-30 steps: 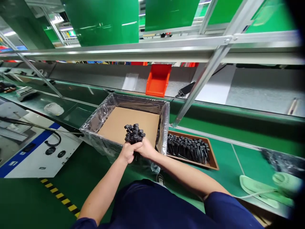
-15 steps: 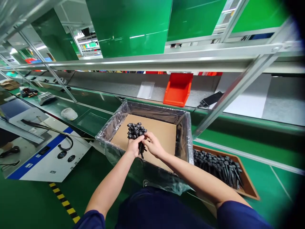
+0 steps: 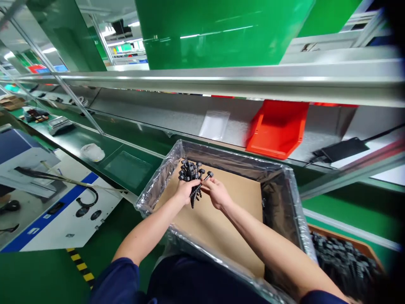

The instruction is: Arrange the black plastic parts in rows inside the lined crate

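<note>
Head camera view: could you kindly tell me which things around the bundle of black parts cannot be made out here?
- Lower ends of the bundle of black plastic stemmed parts: head view, hidden inside the closed left hand.
- Right hand: head view, too small to tell whether it grips or only touches a part.
- Brown tray of black parts: head view, cut by the bottom edge, blurred at the dark corner.
</note>
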### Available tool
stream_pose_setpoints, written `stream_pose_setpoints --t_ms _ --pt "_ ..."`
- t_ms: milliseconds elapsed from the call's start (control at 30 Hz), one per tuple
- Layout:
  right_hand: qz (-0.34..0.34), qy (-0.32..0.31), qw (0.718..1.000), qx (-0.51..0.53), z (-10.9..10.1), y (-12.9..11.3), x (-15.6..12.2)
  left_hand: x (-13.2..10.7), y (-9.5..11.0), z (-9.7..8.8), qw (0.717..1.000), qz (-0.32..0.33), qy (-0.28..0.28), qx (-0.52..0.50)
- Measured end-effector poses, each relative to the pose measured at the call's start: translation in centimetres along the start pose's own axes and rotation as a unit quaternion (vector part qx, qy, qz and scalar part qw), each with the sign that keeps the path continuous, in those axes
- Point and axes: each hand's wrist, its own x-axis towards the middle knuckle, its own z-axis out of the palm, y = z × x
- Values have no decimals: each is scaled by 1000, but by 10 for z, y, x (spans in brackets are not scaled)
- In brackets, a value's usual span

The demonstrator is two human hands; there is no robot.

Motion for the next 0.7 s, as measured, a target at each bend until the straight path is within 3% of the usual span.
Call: stream_pose_setpoints --t_ms 200,333,433,567,700 --pt "40 31 997 51 39 4 35 56 36 -43 993 -50 -106 10" --pt "44 65 993 88 52 1 52 86 54 -65 992 -71 -102 -2" --pt "12 94 990 105 51 0 67 100 58 -73 989 -105 -97 -28" --pt "-18 156 976 150 36 13 97 104 55 -73 989 -88 -100 -66" --pt "37 269 958 96 31 44 131 99 52 -72 991 -85 -86 -58"
